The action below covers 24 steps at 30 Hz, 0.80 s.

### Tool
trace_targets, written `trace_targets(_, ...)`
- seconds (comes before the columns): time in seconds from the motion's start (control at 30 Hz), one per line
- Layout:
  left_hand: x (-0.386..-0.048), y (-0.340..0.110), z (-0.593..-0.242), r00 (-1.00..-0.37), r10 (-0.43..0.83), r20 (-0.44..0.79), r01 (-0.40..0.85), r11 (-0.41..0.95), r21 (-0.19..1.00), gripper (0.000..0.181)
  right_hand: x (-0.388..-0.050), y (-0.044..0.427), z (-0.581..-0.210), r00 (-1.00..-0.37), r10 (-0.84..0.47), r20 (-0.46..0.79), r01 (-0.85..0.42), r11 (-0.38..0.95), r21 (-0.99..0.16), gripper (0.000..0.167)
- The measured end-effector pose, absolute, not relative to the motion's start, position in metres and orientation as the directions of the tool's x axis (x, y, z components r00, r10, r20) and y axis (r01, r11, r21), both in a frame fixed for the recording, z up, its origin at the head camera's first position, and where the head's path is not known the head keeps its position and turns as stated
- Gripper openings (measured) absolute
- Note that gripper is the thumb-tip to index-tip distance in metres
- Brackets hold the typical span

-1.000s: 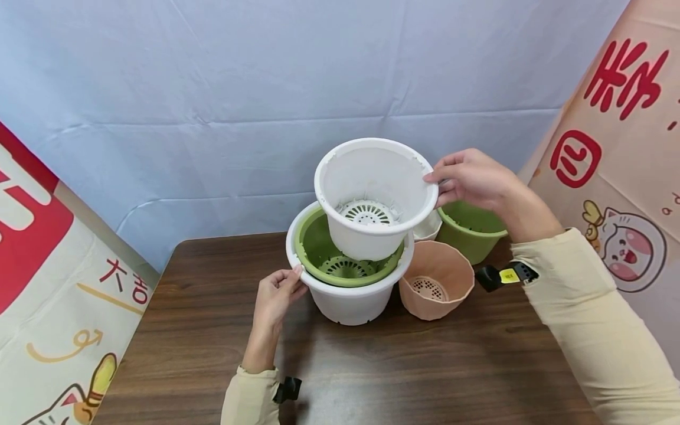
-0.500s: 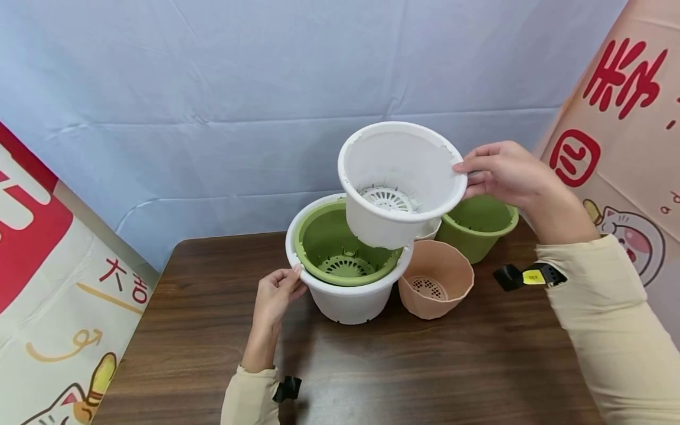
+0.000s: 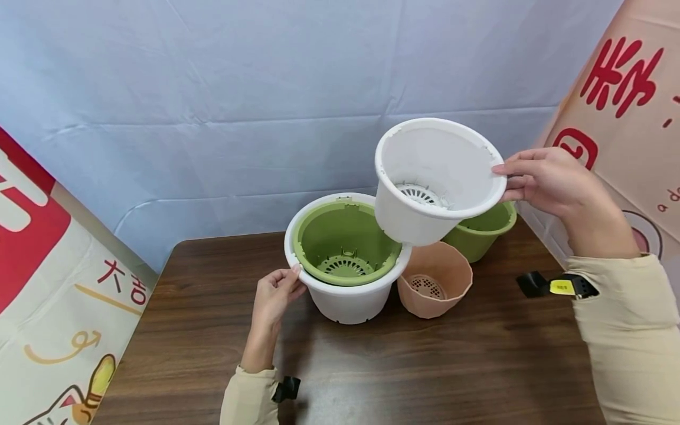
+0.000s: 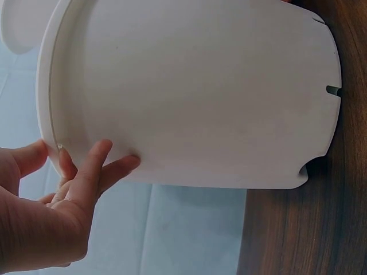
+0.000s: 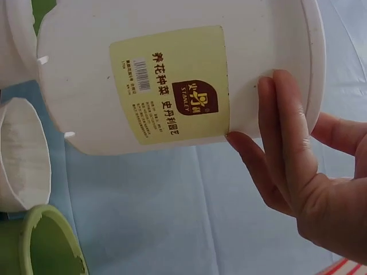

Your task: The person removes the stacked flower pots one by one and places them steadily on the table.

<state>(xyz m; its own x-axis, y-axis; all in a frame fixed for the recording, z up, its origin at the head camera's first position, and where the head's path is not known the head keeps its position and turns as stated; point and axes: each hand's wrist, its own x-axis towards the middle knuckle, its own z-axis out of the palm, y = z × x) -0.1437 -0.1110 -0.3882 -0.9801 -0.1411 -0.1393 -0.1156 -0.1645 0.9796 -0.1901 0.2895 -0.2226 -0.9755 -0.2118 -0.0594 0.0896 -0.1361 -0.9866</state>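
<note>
Head view downward, wrist views close

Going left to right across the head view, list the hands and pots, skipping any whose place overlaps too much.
The left hand → lower white pot → peach pot → rear green pot → right hand.

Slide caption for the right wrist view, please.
Right hand holds a white STANLEY-labelled flowerpot by its rim, pale blue cloth behind.
</note>
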Motion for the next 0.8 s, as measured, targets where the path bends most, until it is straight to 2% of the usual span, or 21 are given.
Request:
trace_targets(0.23, -0.144, -0.111, -0.390, -0.978, -0.154, -0.139, -0.114, -0.164, 0.980, 0.021, -0.181, 0.306, -0.231, -0.987, -0.143, -0.080, 0.105, -0.177, -0.979, 0.019)
trace_targets(0.47, -0.144, -0.110, -0.389, -0.979, -0.151, -0.138, -0.113, -0.164, 0.980, 0.021, -0.172, 0.326, -0.240, -0.985, -0.159, -0.066, 0.099, -0.210, -0.973, 0.024)
trace_targets(0.8, -0.144, -0.110, -0.389, -0.980, -0.143, -0.137, -0.114, -0.161, 0.980, 0.022, -0.159, 0.351, -0.253, -0.993, -0.064, -0.097, 0.106, -0.161, -0.981, 0.025)
